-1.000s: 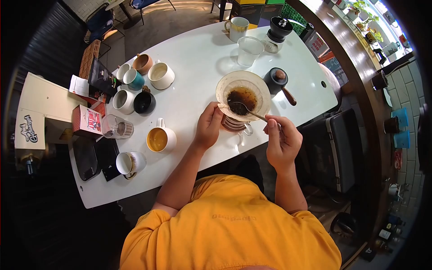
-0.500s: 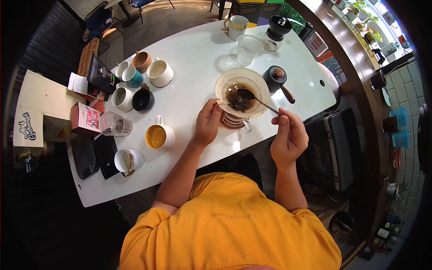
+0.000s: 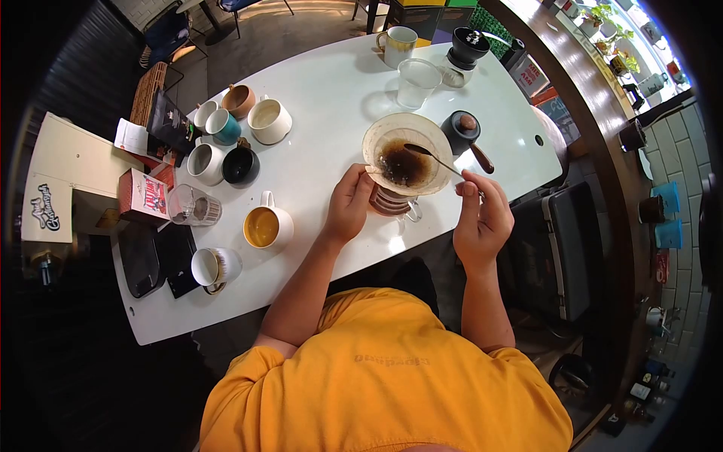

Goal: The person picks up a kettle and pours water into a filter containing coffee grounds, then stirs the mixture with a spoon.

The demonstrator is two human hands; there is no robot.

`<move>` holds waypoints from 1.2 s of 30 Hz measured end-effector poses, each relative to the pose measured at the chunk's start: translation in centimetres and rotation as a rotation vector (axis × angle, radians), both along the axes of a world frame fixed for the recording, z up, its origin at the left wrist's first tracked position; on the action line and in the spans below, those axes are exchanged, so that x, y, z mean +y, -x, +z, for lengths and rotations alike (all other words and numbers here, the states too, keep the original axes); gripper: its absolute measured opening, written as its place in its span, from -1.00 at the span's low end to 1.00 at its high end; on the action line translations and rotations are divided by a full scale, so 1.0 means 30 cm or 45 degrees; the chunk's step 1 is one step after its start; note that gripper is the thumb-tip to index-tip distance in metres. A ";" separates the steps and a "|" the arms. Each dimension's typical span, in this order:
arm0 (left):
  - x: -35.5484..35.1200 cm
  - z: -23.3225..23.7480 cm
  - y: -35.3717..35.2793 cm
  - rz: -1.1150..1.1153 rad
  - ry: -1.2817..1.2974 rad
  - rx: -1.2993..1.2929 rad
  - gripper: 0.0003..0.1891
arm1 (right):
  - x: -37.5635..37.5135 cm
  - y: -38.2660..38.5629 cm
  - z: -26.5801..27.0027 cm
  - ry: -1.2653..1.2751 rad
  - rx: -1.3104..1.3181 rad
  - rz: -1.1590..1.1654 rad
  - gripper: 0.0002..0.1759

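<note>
A coffee dripper lined with a paper filter (image 3: 423, 128) sits on a glass server (image 3: 393, 207) in front of me. Dark wet coffee grounds (image 3: 401, 164) lie in the filter. My left hand (image 3: 351, 202) grips the dripper at its left edge, thumb and fingers closed; what its fingertips touch behind the rim is partly hidden. Between the fingertips of my right hand (image 3: 483, 215) is the handle of a metal spoon (image 3: 440, 160). The spoon's dark bowl hovers over the grounds, inside the filter's outline.
Just beyond the dripper stands a black pot with a wooden handle (image 3: 461, 129). Farther back are a clear cup (image 3: 417, 83), a gold-patterned mug (image 3: 397, 47) and a hand grinder (image 3: 468, 49). Several cups, a yellow-lined mug (image 3: 265, 227) and a glass (image 3: 194, 206) occupy the left.
My right hand has raised the spoon, its bowl coming up out of the coffee. The liquid in the filter has sunk, showing more grounds. My left hand stays at the dripper.
</note>
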State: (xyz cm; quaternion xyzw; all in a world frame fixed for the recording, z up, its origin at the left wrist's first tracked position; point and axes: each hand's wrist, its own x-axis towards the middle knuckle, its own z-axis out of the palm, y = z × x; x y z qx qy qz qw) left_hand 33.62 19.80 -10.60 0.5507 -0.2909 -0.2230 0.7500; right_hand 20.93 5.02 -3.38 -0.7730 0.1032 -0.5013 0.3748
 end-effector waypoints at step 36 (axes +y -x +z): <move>0.001 -0.003 -0.001 -0.006 -0.010 -0.006 -0.76 | 0.063 0.009 -0.021 -0.422 0.037 0.142 -0.91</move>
